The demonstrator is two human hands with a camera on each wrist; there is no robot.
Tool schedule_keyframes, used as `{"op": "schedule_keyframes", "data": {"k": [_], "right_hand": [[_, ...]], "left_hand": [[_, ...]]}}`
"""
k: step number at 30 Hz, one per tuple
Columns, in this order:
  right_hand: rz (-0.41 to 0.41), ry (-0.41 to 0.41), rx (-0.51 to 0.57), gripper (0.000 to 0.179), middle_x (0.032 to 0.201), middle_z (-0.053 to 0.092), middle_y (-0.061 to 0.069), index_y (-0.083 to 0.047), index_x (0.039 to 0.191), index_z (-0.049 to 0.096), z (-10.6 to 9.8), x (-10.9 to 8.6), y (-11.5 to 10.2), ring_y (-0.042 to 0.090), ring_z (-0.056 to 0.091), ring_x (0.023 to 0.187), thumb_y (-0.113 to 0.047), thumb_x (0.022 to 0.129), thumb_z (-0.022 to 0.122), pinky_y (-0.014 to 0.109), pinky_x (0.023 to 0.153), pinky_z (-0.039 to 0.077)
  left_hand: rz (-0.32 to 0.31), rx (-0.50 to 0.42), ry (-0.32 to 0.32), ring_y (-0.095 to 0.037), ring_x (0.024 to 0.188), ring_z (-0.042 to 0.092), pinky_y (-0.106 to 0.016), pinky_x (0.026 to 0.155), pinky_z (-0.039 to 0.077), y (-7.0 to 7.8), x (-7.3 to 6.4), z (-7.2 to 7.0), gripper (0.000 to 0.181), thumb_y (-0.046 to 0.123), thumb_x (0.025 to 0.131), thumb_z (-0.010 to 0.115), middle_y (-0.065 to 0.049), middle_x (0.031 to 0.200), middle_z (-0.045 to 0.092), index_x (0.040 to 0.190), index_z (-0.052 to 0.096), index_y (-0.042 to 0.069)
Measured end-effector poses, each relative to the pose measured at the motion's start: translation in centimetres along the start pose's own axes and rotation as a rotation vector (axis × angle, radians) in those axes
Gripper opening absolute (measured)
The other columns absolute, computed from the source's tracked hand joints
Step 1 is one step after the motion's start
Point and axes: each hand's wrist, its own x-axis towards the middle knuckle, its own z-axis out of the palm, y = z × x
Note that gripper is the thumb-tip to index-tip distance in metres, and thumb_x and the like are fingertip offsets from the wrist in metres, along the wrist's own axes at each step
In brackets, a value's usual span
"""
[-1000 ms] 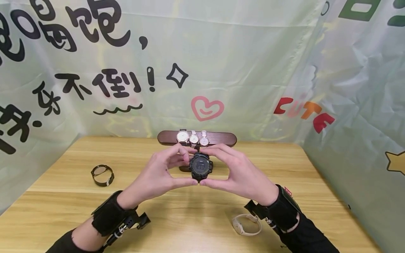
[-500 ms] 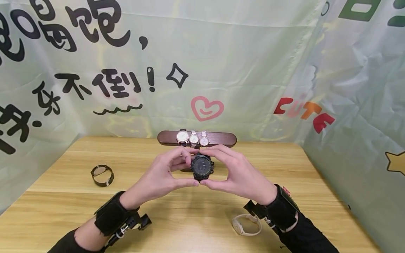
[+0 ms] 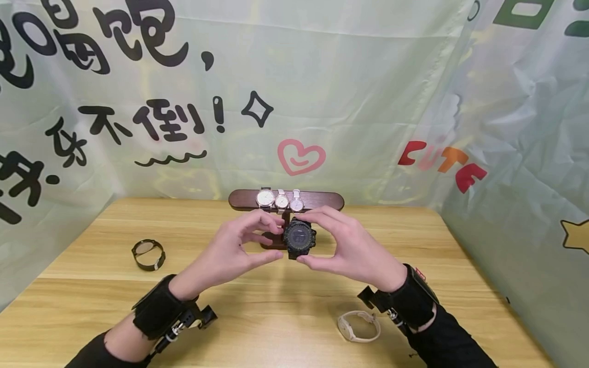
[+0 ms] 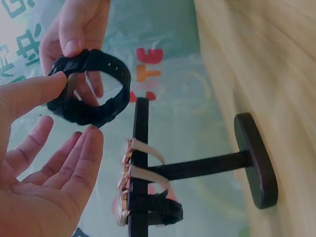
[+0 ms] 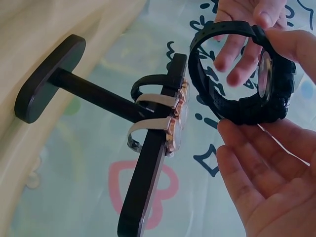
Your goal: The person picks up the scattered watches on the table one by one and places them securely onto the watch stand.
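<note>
A black digital watch [image 3: 299, 236], its strap closed into a loop, is held up in front of the watch stand. My right hand [image 3: 347, 245] grips it between thumb and fingers, the thumb on one side and the fingertips on the other, as the right wrist view of the watch [image 5: 242, 108] shows. My left hand [image 3: 234, 250] is just left of the watch, its thumb and fingers spread apart with a gap to the strap. Behind them stands a dark wooden T-shaped watch stand [image 3: 322, 201], with three watches [image 4: 129, 182] strapped side by side on its bar.
On the wooden table [image 3: 257, 327] a black watch [image 3: 149, 255] lies at the left. A pale watch [image 3: 359, 327] lies at the front right, near my right wrist. A printed cloth backdrop [image 3: 359, 102] rises behind the table and along its right side.
Both hands gripped the black watch before; my left fingers have now come off it. The watch has shifted slightly right and up in my right hand.
</note>
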Motion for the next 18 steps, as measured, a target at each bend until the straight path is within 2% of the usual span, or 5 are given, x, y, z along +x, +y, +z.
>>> {"op": "schedule_keyframes", "data": {"k": [4, 11, 15, 18], "right_hand": [[0.023, -0.005, -0.005, 0.068, 0.136, 0.068, 0.003, -0.011, 0.142, 0.067, -0.3, 0.0, 0.2, 0.019, 0.068, 0.127, -0.03, 0.082, 0.095, 0.04, 0.109, 0.059], [0.048, 0.0, -0.023, 0.069, 0.138, 0.068, 0.003, -0.011, 0.142, 0.067, -1.0, -0.2, 1.0, 0.02, 0.069, 0.126, -0.03, 0.082, 0.095, 0.043, 0.109, 0.06], [0.054, 0.019, -0.022, 0.068, 0.138, 0.07, 0.002, -0.012, 0.143, 0.067, -1.5, -0.2, 1.7, 0.022, 0.069, 0.127, -0.028, 0.083, 0.095, 0.046, 0.109, 0.059], [0.065, 0.028, -0.034, 0.068, 0.136, 0.071, 0.0, -0.015, 0.143, 0.067, -1.7, -0.3, 2.2, 0.021, 0.07, 0.126, -0.029, 0.083, 0.095, 0.046, 0.107, 0.06]], "left_hand": [[0.028, 0.037, 0.033, -0.026, 0.114, 0.075, -0.034, 0.087, 0.068, -0.1, 0.2, -0.7, 0.033, -0.003, 0.086, 0.087, -0.011, 0.126, 0.074, 0.11, 0.068, 0.009], [0.041, 0.135, 0.117, -0.013, 0.105, 0.071, -0.03, 0.085, 0.068, -0.4, 0.5, -2.3, 0.028, 0.0, 0.09, 0.085, -0.003, 0.116, 0.073, 0.111, 0.071, 0.012], [0.039, 0.201, 0.181, -0.018, 0.107, 0.071, -0.027, 0.084, 0.067, -0.8, 0.8, -3.3, 0.023, 0.004, 0.092, 0.084, -0.007, 0.117, 0.074, 0.111, 0.073, 0.011], [0.023, 0.289, 0.237, -0.023, 0.106, 0.072, -0.027, 0.084, 0.066, -1.2, 0.7, -4.1, 0.022, 0.005, 0.093, 0.083, -0.008, 0.117, 0.075, 0.112, 0.074, 0.008]]}}
